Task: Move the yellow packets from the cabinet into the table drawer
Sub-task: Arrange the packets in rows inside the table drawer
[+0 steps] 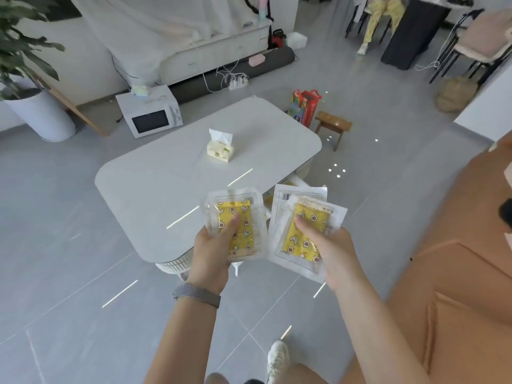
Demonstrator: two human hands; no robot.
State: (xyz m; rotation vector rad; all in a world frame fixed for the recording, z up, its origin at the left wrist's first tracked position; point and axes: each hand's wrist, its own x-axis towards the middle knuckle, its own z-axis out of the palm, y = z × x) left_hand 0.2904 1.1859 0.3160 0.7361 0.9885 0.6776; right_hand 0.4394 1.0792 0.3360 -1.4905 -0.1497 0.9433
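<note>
**Carrying yellow packets toward the white table**

Seen from a head camera looking down, a person stands on grey floor tiles, both forearms stretched forward. The left hand (214, 245) grips a stack of clear-wrapped yellow packets (235, 225), thumb pressed across the top and fingers curled underneath. The right hand (324, 245) holds a second stack (302, 231) the same way, thumb on the yellow patterned face; at least two packets are fanned there, one white back showing behind. A grey band circles the left wrist. The two stacks sit side by side, just apart, held in the air over the near edge of the table (171, 195).

The table is white with rounded corners. A tissue pack (220, 146) stands near its middle. Just behind the right-hand stack, under the table's right edge, something white juts out that may be the open drawer (299, 182); it is mostly hidden, so this is uncertain. An orange sofa (457, 273) fills the right side. A microwave (151, 113) sits on the floor beyond the table, beside a potted plant. The cabinet is not in view.

The step in hand appears to be the carry: packets collected, not yet stowed. The next move likely calls for stepping closer, lowering both hands to the drawer opening, and releasing the stacks inside without spilling the fanned ones.
</note>
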